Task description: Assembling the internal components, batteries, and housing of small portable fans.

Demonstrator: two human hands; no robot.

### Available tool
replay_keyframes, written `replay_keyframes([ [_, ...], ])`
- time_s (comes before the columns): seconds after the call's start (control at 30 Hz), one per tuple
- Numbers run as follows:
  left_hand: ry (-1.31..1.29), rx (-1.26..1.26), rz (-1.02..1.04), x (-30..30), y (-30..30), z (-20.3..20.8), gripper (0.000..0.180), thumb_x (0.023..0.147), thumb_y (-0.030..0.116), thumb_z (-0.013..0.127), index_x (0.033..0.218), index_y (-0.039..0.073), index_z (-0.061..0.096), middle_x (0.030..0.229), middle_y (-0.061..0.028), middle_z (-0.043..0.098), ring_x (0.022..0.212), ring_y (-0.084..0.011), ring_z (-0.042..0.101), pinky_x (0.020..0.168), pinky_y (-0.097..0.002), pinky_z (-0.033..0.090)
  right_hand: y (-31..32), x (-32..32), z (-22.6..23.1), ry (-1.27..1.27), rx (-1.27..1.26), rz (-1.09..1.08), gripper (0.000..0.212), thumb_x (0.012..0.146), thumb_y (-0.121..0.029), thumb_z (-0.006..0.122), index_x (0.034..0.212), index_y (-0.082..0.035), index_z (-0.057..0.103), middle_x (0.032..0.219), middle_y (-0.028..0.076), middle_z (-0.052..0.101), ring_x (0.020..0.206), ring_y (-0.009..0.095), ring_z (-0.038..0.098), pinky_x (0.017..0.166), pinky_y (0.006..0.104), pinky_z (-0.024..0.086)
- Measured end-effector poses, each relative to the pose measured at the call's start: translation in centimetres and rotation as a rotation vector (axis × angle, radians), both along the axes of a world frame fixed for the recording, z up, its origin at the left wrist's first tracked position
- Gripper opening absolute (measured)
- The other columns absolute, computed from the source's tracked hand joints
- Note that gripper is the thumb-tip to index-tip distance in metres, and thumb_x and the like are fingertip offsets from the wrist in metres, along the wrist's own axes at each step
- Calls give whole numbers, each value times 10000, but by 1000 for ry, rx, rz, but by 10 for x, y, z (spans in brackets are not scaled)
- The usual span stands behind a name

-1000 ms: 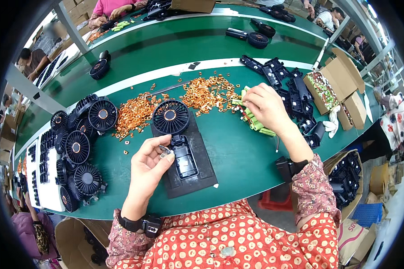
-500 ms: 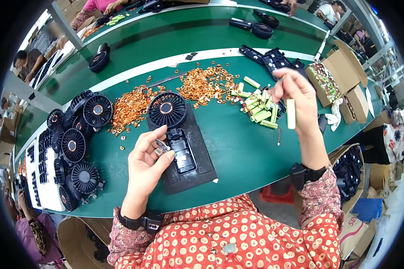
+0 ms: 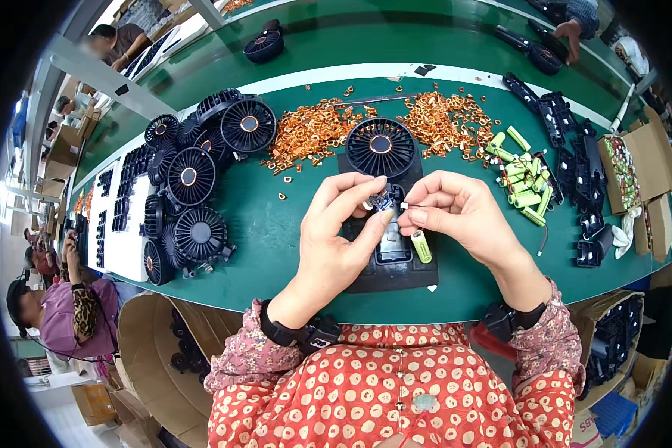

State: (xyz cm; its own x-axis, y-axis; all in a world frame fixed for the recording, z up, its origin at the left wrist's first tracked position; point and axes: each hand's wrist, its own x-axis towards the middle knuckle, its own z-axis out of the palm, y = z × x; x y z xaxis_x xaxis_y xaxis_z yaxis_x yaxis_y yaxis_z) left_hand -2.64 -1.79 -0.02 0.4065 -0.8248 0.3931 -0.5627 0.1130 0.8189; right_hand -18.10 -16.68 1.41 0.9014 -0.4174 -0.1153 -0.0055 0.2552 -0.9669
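Over a black handheld fan (image 3: pixel 400 153), my left hand (image 3: pixel 336 231) pinches a small circuit board (image 3: pixel 381 202) between thumb and fingers. My right hand (image 3: pixel 463 216) is closed on the thin lead of a green battery cell (image 3: pixel 421 247), with a small white plug (image 3: pixel 405 205) at its fingertips close to the board. The cell hangs below those fingers. Whether plug and board touch is hard to tell. The fan lies with its handle shell (image 3: pixel 393 249) opened up, partly hidden by my hands, on a dark mat (image 3: pixel 373 281).
Orange small parts (image 3: pixel 310 134) lie heaped beyond the fan. Several battery cells (image 3: pixel 526 179) are piled at right, before black shell pieces (image 3: pixel 567 149) and an open cardboard box (image 3: pixel 649 149). Fan heads (image 3: pixel 192 175) crowd the left. A co-worker's hand (image 3: pixel 570 33) is at far right.
My right hand has come from above the battery pile to beside my left hand, bringing a cell. It now grips the lead's plug end. The whole view has shifted.
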Motion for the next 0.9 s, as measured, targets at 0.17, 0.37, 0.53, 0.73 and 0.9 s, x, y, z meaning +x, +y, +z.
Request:
replay_keyframes([
  [0.17, 104, -26, 97, -5, -3, -1, 271, 841, 18, 757, 1106, 13, 705, 982, -88, 716, 899, -164, 693, 753, -292, 558, 7, 3, -4, 21, -205, -126, 99, 981, -60, 619, 1031, 25, 627, 898, 88, 739, 854, 133, 726, 765, 256, 574],
  [0.37, -200, -149, 103, 1, -11, -4, 192, 835, 27, 768, 1023, 23, 728, 991, -119, 729, 840, -242, 706, 726, -311, 569, 18, 2, 5, 102, -495, -169, 140, 1004, -112, 582, 972, 23, 587, 775, 92, 706, 746, 144, 720, 666, 264, 564],
  [0.53, -109, -137, 77, -1, -10, -7, 177, 847, 18, 751, 1023, 19, 736, 1005, -126, 736, 881, -234, 718, 746, -310, 573, 23, 3, 13, 185, -466, -50, 197, 1034, -142, 513, 940, 21, 567, 730, 79, 679, 633, 138, 681, 601, 277, 552],
  [0.73, -18, -119, 33, 1, -10, -11, 182, 879, 13, 716, 1060, 23, 740, 1022, -132, 738, 913, -236, 725, 773, -305, 575, 26, 8, 8, 159, 22, 46, 231, 1048, -157, 451, 946, 14, 567, 739, 95, 673, 583, 140, 651, 538, 257, 511],
  [0.9, 31, -127, 11, 1, -9, -16, 184, 893, 2, 696, 1070, 26, 738, 1041, -129, 734, 939, -230, 720, 789, -302, 569, 26, 10, 4, 135, 44, 33, 228, 1051, -160, 450, 966, 15, 570, 753, 94, 672, 589, 132, 650, 538, 242, 507],
])
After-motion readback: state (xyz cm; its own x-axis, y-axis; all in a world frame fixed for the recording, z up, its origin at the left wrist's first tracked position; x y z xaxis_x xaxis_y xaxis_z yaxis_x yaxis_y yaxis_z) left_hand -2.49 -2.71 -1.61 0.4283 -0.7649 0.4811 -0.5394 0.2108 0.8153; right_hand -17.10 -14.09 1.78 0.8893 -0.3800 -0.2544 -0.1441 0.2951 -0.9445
